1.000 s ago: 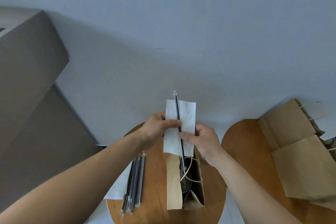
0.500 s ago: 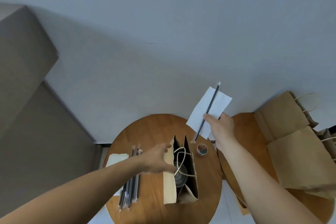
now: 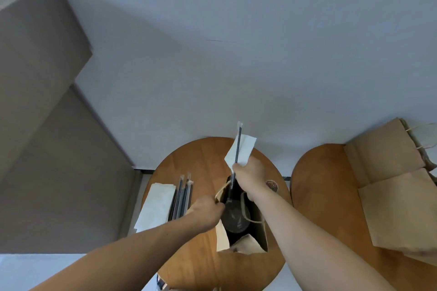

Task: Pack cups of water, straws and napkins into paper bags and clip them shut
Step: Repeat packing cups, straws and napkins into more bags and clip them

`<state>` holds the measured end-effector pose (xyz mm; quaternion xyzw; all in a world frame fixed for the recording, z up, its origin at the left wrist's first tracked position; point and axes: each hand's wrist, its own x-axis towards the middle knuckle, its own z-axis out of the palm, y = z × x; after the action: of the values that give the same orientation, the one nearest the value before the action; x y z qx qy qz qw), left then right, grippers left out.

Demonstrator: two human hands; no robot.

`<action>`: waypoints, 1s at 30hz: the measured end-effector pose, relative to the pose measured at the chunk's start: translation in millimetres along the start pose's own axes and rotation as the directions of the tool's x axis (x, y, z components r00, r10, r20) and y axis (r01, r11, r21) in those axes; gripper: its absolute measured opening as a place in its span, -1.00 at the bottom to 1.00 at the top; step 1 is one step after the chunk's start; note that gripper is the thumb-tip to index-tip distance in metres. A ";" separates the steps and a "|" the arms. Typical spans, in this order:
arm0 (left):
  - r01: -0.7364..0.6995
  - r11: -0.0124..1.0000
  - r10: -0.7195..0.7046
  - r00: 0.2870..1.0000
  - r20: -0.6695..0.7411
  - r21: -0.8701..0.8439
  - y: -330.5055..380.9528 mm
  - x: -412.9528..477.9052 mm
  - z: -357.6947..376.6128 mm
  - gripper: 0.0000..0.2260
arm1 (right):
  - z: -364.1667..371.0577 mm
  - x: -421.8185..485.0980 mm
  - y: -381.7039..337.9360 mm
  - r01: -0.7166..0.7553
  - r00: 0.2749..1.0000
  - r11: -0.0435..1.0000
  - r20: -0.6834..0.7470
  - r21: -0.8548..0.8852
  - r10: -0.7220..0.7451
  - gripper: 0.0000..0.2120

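Straw (image 3: 237, 149) and napkin (image 3: 241, 150) in raised right hand (image 3: 249, 173) above bag (image 3: 243, 220)

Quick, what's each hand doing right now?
Left hand: grips the rim of the paper bag.
Right hand: pinches a straw and napkin together.

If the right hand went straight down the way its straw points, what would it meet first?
Likely the cup inside the open bag, straw tip first; the right hand aims there, though depth is unclear.
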<state>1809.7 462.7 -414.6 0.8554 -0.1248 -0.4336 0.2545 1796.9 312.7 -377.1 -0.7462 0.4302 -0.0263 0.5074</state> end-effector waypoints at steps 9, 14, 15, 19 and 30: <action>0.022 0.999 -0.023 0.999 -0.041 -0.037 -7.4 7.0 -1.8 -0.79 | -31.1 -31.8 31.3 -0.084 0.994 0.993 0.064 -0.088 0.090 -0.73; -0.010 0.999 0.009 1.000 -0.023 -0.036 -5.6 7.9 -3.3 -0.80 | -63.7 -61.7 45.9 0.227 0.963 0.776 0.255 -0.588 -0.088 -0.91; -0.014 0.999 0.014 1.000 -0.014 -0.037 -4.4 8.4 -3.6 -0.80 | -64.2 -65.8 47.8 0.281 0.943 0.725 0.322 -0.629 -0.086 -0.78; -0.015 0.999 0.017 0.999 0.035 -0.050 -1.7 7.9 -2.7 -0.79 | -46.7 -74.0 52.9 0.273 0.943 0.666 0.329 -0.694 -0.044 -0.82; -0.007 0.997 0.010 0.999 0.046 -0.080 -7.7 7.3 0.1 -0.79 | -3.5 -87.5 43.0 0.312 0.943 0.472 0.207 -0.824 -0.261 -0.90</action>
<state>1813.9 466.0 -423.8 0.8338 -0.1169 -0.4568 0.2872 1713.8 363.7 -374.2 -0.9590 0.2436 0.1212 0.0794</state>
